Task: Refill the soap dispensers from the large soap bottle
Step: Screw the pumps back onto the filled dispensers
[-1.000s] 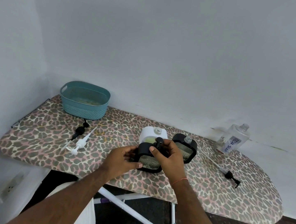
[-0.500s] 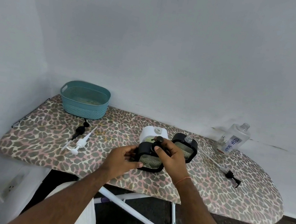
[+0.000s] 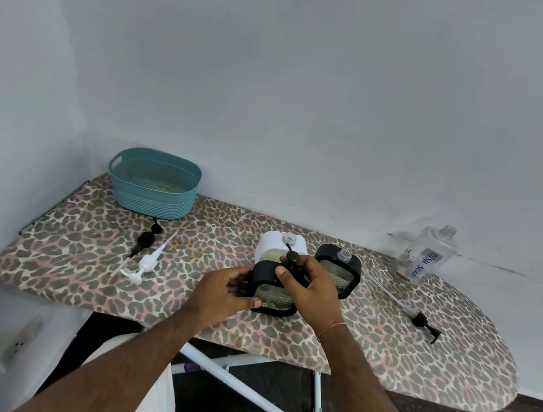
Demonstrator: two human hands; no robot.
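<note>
Little has shifted; both hands (image 3: 269, 287) still grip the near dispenser (image 3: 272, 296).

Both forearms are bare to the frame edge; no sleeves are visible. The right wrist carries a thin orange-red thread band (image 3: 333, 327), just behind the right hand (image 3: 313, 285). The left hand (image 3: 224, 289) and its wrist are bare. White trousers (image 3: 153, 397) cover both legs.
</note>
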